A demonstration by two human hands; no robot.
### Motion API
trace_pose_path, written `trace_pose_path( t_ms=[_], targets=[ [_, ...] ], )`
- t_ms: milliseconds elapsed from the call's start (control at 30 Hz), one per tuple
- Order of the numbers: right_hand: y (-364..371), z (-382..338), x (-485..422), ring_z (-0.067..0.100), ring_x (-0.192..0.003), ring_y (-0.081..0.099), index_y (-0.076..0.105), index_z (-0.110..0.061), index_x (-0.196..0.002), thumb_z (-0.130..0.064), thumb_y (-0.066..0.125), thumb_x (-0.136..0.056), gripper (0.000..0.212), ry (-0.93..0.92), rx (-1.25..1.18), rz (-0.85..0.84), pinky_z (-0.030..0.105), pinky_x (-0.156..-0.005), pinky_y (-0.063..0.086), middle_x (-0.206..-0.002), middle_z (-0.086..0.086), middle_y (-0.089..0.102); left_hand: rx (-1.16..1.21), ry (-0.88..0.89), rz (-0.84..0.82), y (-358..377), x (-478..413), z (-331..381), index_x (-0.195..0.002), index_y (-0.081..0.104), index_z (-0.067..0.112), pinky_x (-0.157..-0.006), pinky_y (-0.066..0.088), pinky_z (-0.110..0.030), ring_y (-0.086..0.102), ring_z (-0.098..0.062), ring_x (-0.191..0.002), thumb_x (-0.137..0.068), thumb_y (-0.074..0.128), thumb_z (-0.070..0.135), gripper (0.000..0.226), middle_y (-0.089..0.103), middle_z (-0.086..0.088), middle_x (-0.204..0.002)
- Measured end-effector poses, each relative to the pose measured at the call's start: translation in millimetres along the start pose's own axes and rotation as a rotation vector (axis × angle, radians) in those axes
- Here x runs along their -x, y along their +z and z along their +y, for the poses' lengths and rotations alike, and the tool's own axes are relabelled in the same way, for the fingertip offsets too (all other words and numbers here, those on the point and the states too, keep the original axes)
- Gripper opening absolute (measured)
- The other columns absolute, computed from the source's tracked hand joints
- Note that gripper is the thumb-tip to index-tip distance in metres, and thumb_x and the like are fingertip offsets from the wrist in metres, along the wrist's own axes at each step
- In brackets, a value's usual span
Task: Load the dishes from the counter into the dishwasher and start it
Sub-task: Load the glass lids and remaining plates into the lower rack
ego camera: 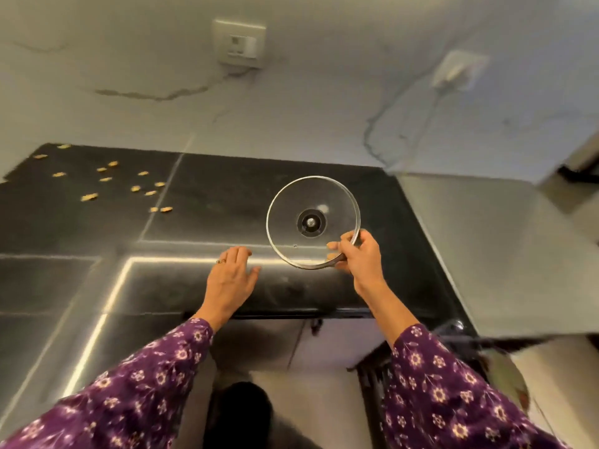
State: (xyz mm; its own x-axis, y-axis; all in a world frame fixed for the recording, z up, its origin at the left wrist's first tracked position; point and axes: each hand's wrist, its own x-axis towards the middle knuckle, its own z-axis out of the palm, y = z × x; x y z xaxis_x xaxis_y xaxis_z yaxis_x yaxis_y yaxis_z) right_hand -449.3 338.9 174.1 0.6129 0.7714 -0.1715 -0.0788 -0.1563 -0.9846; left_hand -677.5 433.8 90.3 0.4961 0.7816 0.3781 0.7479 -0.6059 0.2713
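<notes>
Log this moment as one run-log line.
right hand: holds glass lid by rim | left hand: open, over black counter

Round glass lid (291,202), metal rim, tilted above black counter (210,186)

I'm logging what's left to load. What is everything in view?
lid: one, clear glass, metal rim, over counter's right part
counter: one, black, centre
crumbs: about a dozen, yellowish, counter's far left
wall plates: two, white, on wall behind
steel surface: one, grey, right of counter
ring: one, gold-toned, left hand's finger
sleeves: two, purple floral, bottom
left hand: one, open, over counter's near edge
right hand: one, grip on lid's near rim
</notes>
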Motion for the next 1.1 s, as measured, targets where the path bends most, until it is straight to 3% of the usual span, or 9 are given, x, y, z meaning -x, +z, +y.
trace_pose_path(
  t_ms=[133, 267, 367, 433, 533, 700, 833, 1000, 1100],
  targets=[
    [-131.2, 10.5, 38.5, 0.027, -0.074, 0.070, 0.054, -0.018, -0.084, -0.007, 0.066, -0.081, 0.016, -0.024, 0.020, 0.203, 0.039, -0.065, 0.058, -0.080, 0.008, 0.069, 0.109, 0.213, -0.060, 36.1, -8.8, 112.4, -0.100, 0.057, 0.009, -0.072, 0.048, -0.034, 0.058, -0.025, -0.081, -0.088, 0.043, 0.038, 0.034, 0.059, -0.006, -0.091],
    [-245.0, 24.8, 90.7, 0.028, -0.074, 0.069, 0.055, -0.022, -0.082, -0.008, 0.069, -0.075, 0.022, -0.004, 0.039, 0.445, 0.037, -0.060, 0.057, -0.084, 0.012, 0.068, 0.178, 0.344, -0.186, 72.2, 2.6, 221.2, -0.102, 0.056, 0.008, -0.066, 0.051, -0.038, 0.059, -0.028, -0.082, -0.087, 0.040, 0.039, 0.038, 0.059, -0.008, -0.093],
    [-328.3, 44.0, 136.1, 0.030, -0.082, 0.068, 0.058, -0.032, -0.081, -0.013, 0.067, -0.073, 0.023, -0.014, 0.097, 0.597, 0.051, -0.072, 0.056, -0.087, 0.008, 0.069, 0.221, 0.485, -0.263, 96.8, 26.0, 309.7, -0.102, 0.057, 0.008, -0.068, 0.053, -0.039, 0.059, -0.029, -0.084, -0.087, 0.041, 0.039, 0.038, 0.060, -0.008, -0.095],
    [-371.5, 54.9, 164.6, 0.033, -0.082, 0.067, 0.057, -0.034, -0.081, -0.014, 0.064, -0.074, 0.023, 0.010, 0.130, 0.678, 0.054, -0.073, 0.056, -0.089, 0.011, 0.068, 0.233, 0.565, -0.284, 106.2, 45.7, 359.3, -0.105, 0.058, 0.007, -0.066, 0.053, -0.039, 0.061, -0.030, -0.084, -0.089, 0.052, 0.034, 0.033, 0.061, -0.010, -0.097],
    [-430.0, 68.6, 204.6, 0.037, -0.079, 0.066, 0.056, -0.023, -0.087, -0.010, 0.061, -0.078, 0.016, 0.042, 0.159, 0.783, 0.055, -0.067, 0.056, -0.089, 0.019, 0.066, 0.272, 0.651, -0.332, 119.6, 79.7, 425.0, -0.106, 0.059, 0.006, -0.062, 0.053, -0.037, 0.062, -0.030, -0.082, -0.085, 0.066, 0.028, 0.031, 0.061, -0.010, -0.096],
    [-507.4, 101.3, 252.3, 0.032, -0.066, 0.062, 0.054, -0.021, -0.086, -0.014, 0.061, -0.082, 0.011, 0.125, 0.271, 0.866, 0.050, -0.062, 0.055, -0.083, 0.022, 0.064, 0.265, 0.838, -0.391, 139.9, 118.0, 494.4, -0.107, 0.057, 0.011, -0.061, 0.052, -0.033, 0.060, -0.023, -0.083, -0.088, 0.054, 0.034, 0.031, 0.058, -0.004, -0.096],
    [-551.5, 129.4, 265.6, 0.030, -0.068, 0.062, 0.054, -0.016, -0.090, -0.012, 0.058, -0.086, 0.007, 0.162, 0.422, 0.924, 0.039, -0.061, 0.056, -0.079, 0.016, 0.062, 0.236, 0.921, -0.441, 158.7, 123.5, 530.7, -0.106, 0.057, 0.011, -0.061, 0.051, -0.033, 0.058, -0.022, -0.081, -0.085, 0.064, 0.031, 0.030, 0.056, -0.003, -0.095],
    [-592.2, 163.3, 257.3, 0.008, -0.063, 0.050, 0.057, -0.014, -0.093, -0.012, 0.057, -0.089, 0.005, 0.222, 0.601, 0.898, 0.021, -0.056, 0.037, -0.074, -0.004, 0.057, 0.195, 1.008, -0.489, 192.2, 117.9, 572.2, -0.104, 0.059, 0.011, -0.062, 0.052, -0.032, 0.059, -0.021, -0.082, -0.083, 0.067, 0.031, 0.030, 0.059, -0.003, -0.096],
    [-613.4, 181.2, 244.6, 0.013, -0.071, 0.055, 0.060, -0.011, -0.097, -0.010, 0.057, -0.089, 0.009, 0.306, 0.672, 0.867, 0.023, -0.062, 0.040, -0.083, 0.001, 0.062, 0.201, 1.038, -0.528, 216.8, 111.6, 597.2, -0.104, 0.058, 0.009, -0.063, 0.052, -0.033, 0.059, -0.024, -0.084, -0.083, 0.067, 0.028, 0.030, 0.059, -0.006, -0.096]
  ],
)
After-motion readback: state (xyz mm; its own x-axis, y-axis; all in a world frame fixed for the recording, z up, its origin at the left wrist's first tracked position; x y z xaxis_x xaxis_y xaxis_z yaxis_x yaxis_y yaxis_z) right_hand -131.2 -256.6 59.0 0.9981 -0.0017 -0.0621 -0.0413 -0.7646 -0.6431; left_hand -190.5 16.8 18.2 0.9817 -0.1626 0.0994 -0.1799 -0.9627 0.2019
